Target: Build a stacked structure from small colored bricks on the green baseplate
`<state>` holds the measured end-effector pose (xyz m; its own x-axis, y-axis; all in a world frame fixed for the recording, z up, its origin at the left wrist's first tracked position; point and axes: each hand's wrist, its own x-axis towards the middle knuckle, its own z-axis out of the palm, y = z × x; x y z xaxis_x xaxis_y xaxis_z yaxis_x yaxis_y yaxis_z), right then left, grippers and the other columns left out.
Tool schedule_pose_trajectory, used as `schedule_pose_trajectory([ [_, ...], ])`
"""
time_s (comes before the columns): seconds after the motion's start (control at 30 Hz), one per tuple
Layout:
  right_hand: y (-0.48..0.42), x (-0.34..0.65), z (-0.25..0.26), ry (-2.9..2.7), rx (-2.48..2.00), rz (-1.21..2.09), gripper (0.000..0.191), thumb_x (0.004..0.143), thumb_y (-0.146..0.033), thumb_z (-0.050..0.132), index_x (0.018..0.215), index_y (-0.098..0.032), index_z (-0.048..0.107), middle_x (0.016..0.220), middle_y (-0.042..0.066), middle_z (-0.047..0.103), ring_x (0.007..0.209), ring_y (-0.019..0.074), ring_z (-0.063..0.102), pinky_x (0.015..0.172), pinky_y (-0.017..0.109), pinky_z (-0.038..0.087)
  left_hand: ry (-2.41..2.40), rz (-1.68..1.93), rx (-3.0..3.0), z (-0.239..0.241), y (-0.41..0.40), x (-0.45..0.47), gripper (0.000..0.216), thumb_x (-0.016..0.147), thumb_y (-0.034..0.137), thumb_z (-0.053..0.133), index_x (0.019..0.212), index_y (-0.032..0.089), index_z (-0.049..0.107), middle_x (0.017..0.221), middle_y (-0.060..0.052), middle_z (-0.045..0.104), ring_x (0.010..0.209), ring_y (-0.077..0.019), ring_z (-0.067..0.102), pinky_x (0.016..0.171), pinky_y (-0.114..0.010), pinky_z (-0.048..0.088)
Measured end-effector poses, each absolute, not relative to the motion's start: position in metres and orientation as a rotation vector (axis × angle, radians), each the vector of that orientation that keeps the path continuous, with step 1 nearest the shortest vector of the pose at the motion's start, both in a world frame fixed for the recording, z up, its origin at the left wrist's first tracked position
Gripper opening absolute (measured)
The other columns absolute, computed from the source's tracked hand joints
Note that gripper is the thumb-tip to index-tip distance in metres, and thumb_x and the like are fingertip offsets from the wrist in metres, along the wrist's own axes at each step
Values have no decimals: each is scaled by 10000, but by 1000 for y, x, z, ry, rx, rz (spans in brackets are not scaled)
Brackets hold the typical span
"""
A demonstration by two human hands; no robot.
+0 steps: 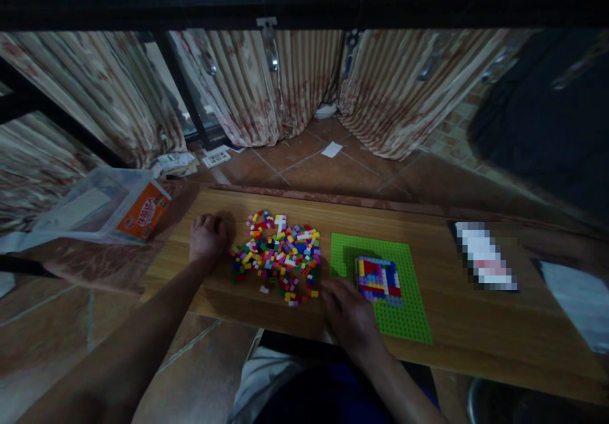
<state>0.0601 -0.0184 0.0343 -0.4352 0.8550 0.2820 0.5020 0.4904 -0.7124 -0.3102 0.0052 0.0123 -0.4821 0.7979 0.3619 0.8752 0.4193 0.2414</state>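
A heap of small coloured bricks [278, 252] lies on the wooden table [476, 322]. To its right is a green baseplate [404, 322] with a low block of red, blue, yellow and lilac bricks [379, 279] built on it. My left hand [207, 237] rests on the table just left of the heap, its fingers curled into a loose fist. My right hand [349, 313] lies between the heap and the built block, at the baseplate's near left edge, its fingers bent down toward the table; what they touch is hidden.
A clear plastic box [102, 205] with an orange label sits at the table's far left. A blurred-out object [485, 256] and a pale sheet [578, 297] lie on the right. A black bar [304, 5] crosses overhead; striped curtains and a tiled floor lie beyond.
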Motion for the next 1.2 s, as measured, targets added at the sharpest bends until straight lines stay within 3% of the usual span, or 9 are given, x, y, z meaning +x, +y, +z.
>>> schedule_pose_trajectory([
  [0.3,11,28,38,-2189,-1257,628,265,929,-205,474,1144,-173,625,1073,112,642,1013,231,617,903,379,508,-2496,-620,-1470,14,5,-308,274,822,291,465,990,169,644,1049,-140,616,1043,-310,534,943,-446,423],
  [0.53,14,24,36,-2250,-1267,605,186,924,-205,483,982,-210,659,1065,90,619,992,218,600,876,350,499,-2505,-630,-1466,12,5,-310,276,827,299,463,990,170,644,1044,-139,612,1050,-309,532,952,-447,427],
  [0.77,6,36,41,-2279,-1118,795,172,912,-225,522,1021,-204,653,1078,81,623,967,198,624,853,327,506,-2504,-615,-1470,14,5,-308,318,848,305,435,1015,143,651,1071,-151,616,1055,-308,529,962,-428,430],
  [1.2,25,8,43,-2376,-1010,759,206,933,-204,510,923,-247,711,980,40,629,908,172,598,808,281,468,-2509,-652,-1477,13,4,-307,279,832,274,469,1018,157,642,1080,-153,615,1069,-315,530,957,-454,424],
])
